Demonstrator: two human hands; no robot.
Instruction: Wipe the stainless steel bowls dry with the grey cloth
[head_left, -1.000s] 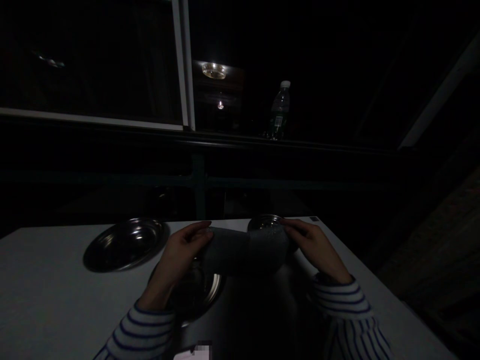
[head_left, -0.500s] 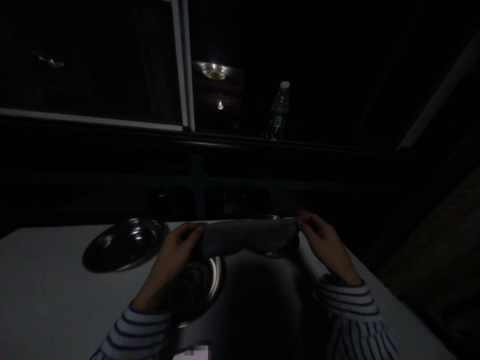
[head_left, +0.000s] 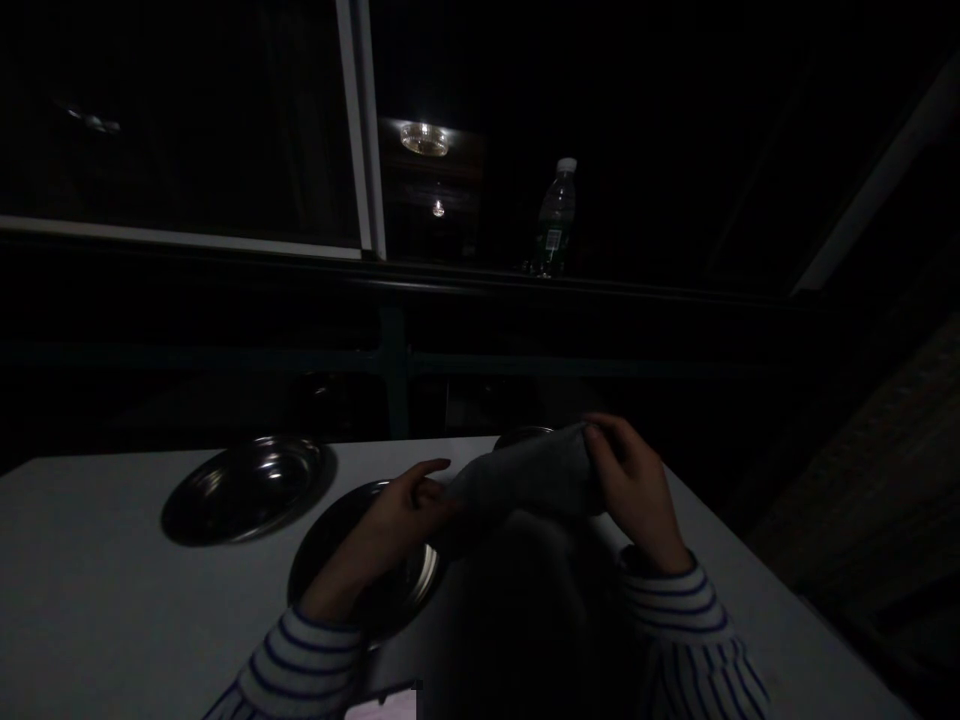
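The scene is very dark. My left hand [head_left: 394,525] and my right hand [head_left: 634,485] both pinch a grey cloth [head_left: 525,480] held just above the white table [head_left: 97,610]. The cloth is bunched between them, with the right hand gripping its upper end and the left its lower end. Under my left hand lies a shiny metal plate [head_left: 337,545]. A small metal dish [head_left: 517,437] peeks out behind the cloth. Both wrists wear blue-striped white sleeves.
A second metal plate [head_left: 247,487] sits to the left on the table. A plastic water bottle [head_left: 555,220] stands on the dark ledge behind, by a window frame [head_left: 361,130] with light reflections. The table's right edge falls off into darkness.
The cloth was stretched wide between my hands; now my hands have come closer together and the cloth is bunched. My left hand moved right over the near plate.
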